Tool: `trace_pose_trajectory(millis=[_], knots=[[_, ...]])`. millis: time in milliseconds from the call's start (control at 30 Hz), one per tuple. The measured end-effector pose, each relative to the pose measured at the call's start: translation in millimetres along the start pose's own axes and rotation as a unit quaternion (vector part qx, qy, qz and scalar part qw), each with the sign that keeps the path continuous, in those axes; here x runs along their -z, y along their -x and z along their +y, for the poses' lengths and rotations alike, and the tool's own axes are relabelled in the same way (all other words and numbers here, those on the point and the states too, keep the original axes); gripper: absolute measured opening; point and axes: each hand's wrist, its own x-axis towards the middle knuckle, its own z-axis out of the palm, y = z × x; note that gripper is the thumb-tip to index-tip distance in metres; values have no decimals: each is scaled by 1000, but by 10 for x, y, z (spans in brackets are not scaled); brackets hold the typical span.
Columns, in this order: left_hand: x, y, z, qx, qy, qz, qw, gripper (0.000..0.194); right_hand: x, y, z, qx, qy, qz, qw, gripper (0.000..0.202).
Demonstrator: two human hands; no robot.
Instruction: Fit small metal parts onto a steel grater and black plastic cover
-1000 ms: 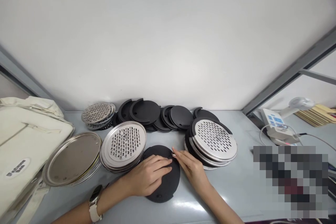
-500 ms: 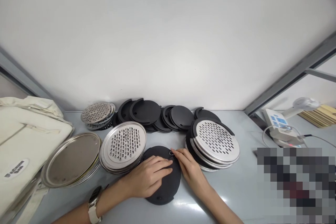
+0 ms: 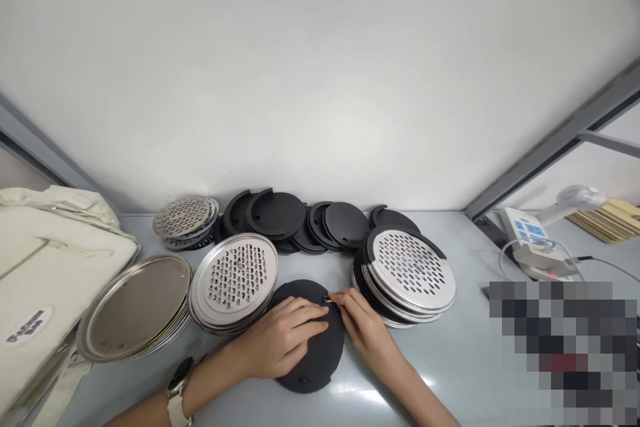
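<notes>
A round black disc (image 3: 315, 373) with a raised rim piece lies on the grey table in front of me. My left hand (image 3: 285, 337) rests across its top, fingers stretched out flat, thumb hidden. At the disc's upper right edge my right hand (image 3: 364, 320) pinches a small shiny metal ring (image 3: 327, 299) between thumb and fingertips; the ring touches the disc. Left of the disc stands a stack of metal grater plates (image 3: 235, 280). To the right is another stack of grater plates (image 3: 413, 270), with black rim pieces among them.
Several black discs (image 3: 280, 213) lie along the wall, beside smaller perforated plates (image 3: 185, 217). Plain metal plates (image 3: 135, 307) are stacked at left near a cream bag (image 3: 50, 267). A white-and-blue device with a cable (image 3: 530, 233) stands at right, and a pixelated patch covers the lower right.
My right fingertips and the metal ring have shifted slightly down and right at the disc's edge. My left hand stays in place on the disc.
</notes>
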Motion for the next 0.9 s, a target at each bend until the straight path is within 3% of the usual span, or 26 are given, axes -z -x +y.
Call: trace_pose_trajectory(millis=[533, 900], knots=[[-3, -19, 44, 15, 11, 12, 1000, 47, -38, 66, 26, -6, 45, 65, 997, 30], [-186, -109, 332, 111, 11, 42, 993, 40, -45, 89, 60, 33, 41, 61, 997, 34]])
